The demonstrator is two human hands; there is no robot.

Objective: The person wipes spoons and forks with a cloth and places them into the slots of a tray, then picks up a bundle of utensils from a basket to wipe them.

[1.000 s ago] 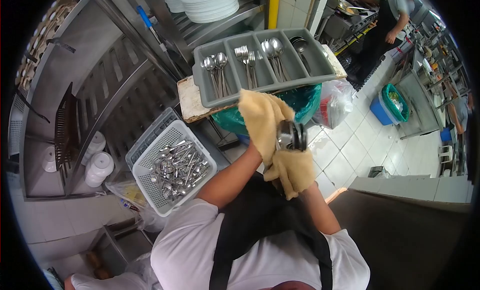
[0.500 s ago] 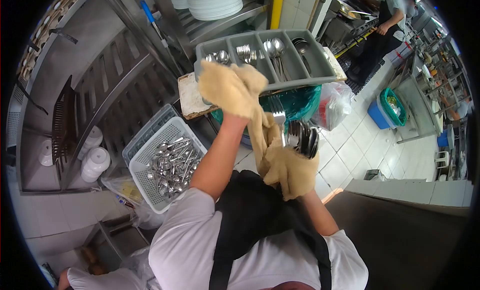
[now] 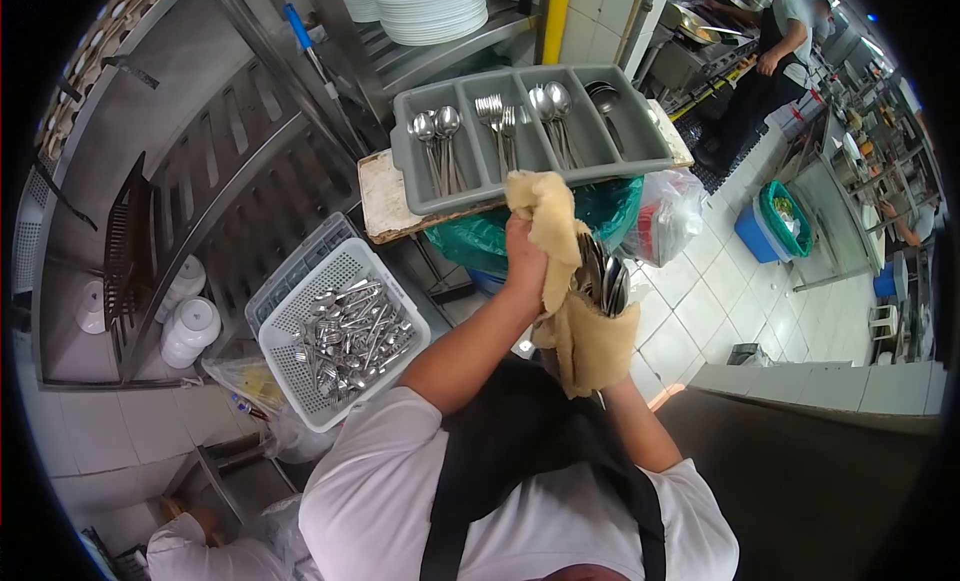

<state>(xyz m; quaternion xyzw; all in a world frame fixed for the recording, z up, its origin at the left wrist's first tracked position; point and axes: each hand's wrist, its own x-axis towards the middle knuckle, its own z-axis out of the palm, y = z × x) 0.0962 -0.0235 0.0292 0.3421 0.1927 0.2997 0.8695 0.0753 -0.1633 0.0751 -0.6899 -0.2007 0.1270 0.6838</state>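
Note:
My left hand (image 3: pixel 527 253) is closed on one end of a tan cloth (image 3: pixel 552 216), in front of the tray; its fingertips are hidden by the fabric. The other end of the cloth wraps my right hand (image 3: pixel 592 356), whose fingers are also covered. Out of that wrap sticks a bundle of cutlery (image 3: pixel 605 281), held upright by the right hand, with spoon bowls showing. Just beyond is a grey cutlery tray (image 3: pixel 425 203) with separate compartments: spoons (image 3: pixel 437 141) at left, forks (image 3: pixel 497 121), more spoons (image 3: pixel 552 121), and dark-looking ladles or large spoons (image 3: pixel 605 106) at right.
A white perforated basket (image 3: pixel 290 401) of mixed cutlery stands at left. Stacked white plates (image 3: pixel 430 16) sit on the shelf behind. Green bin liner (image 3: pixel 475 243) hangs below the tray. A blue bin (image 3: pixel 762 231) and a person (image 3: pixel 775 71) are farther right; another person's sleeve (image 3: pixel 215 556) shows bottom left.
My left hand has drawn back from the tray's left compartment, down and right towards the cutlery bundle, uncovering the spoons. The fork standing above the bundle no longer shows. The right hand stays nearly still.

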